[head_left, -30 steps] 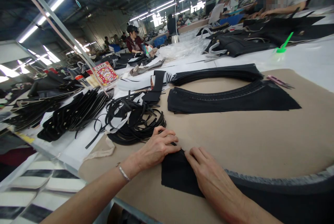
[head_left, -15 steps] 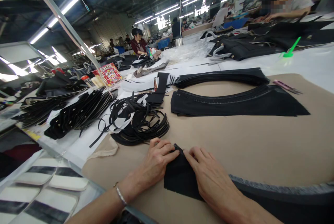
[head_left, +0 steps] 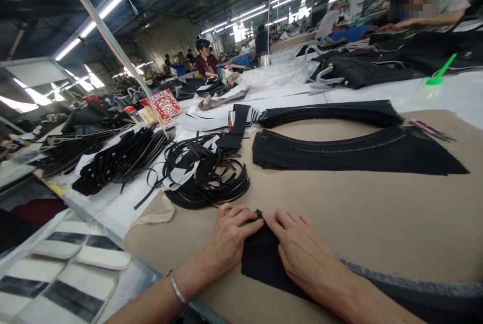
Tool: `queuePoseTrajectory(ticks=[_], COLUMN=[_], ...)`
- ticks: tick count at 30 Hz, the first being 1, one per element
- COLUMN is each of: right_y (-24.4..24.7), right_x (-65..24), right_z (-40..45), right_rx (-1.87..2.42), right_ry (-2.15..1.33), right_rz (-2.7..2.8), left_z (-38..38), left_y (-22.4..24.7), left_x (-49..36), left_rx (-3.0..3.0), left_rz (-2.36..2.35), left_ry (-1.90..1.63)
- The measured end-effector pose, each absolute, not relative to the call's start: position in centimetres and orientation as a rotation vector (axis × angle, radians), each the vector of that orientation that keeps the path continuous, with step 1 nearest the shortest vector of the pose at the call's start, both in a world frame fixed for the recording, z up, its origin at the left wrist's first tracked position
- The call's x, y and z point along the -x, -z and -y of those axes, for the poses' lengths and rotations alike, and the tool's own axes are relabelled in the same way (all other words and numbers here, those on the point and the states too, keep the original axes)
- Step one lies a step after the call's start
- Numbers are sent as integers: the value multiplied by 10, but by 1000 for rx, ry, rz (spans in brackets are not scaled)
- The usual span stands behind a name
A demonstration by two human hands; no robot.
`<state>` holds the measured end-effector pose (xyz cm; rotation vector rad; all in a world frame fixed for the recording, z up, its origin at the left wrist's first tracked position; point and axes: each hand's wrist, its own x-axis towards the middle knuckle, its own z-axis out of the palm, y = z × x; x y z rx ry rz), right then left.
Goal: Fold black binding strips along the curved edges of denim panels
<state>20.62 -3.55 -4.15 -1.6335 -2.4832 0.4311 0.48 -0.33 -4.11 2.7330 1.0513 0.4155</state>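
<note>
A curved black fabric piece [head_left: 262,258] lies on the tan sheet before me, its grey fuzzy edge [head_left: 407,273] running off to the right. At its narrow left end, my left hand [head_left: 232,233] presses thumb and fingers together on the top corner. My right hand [head_left: 305,251] lies across the same piece, with its thumb and index finger at that corner, almost touching the left thumb. A small bit of fabric pokes up between the fingertips. My palms cover part of the piece.
Beyond my hands are stacked curved black pieces [head_left: 350,155], pink-handled snips [head_left: 430,129] and a coil of black strips [head_left: 211,188]. Black panels [head_left: 124,158] are piled at left, near a slanting pole [head_left: 109,45]. A green-tipped bottle [head_left: 435,78] stands at back right. Several people work further off.
The view has shifted slightly, so the scene sits further right. My fingertips have drawn closer together at the fabric's corner, and less of that corner shows.
</note>
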Motion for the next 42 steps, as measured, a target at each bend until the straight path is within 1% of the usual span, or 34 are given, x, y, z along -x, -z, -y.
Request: queuePoseTrajectory(ticks=[9, 13, 18, 22, 26, 31, 35, 38, 42], right_y=[48, 58, 66, 44, 29, 37, 47, 48, 39], right_x=[-199, -195, -188, -187, -203, -231, -238, -238, -244], right_z=[36, 39, 43, 33, 29, 47, 61, 63, 65], right_rx=[1630, 1656, 1649, 1703, 1623, 1578, 1571, 1571, 1620], right_ry=[-283, -235, -88, -293, -427, -540, -519, -497, -611], right_rz=[2488, 2464, 2350, 2417, 2393, 2304, 2281, 2261, 2210], left_z=[6, 9, 12, 15, 17, 18, 19, 21, 21], left_y=[44, 45, 44, 45, 42, 35, 30, 28, 29], left_x=[-3, -3, -4, -7, -7, -16, -38, -55, -67], left_rx=[-2737, -2732, -2723, -2722, -2712, -2578, -2480, -2522, -2554], left_rz=[-1050, -1074, -1115, -1175, -1235, -1293, -1288, -1158, -1088], left_ry=[-433, -446, -436, -482, -488, -571, -720, -681, -583])
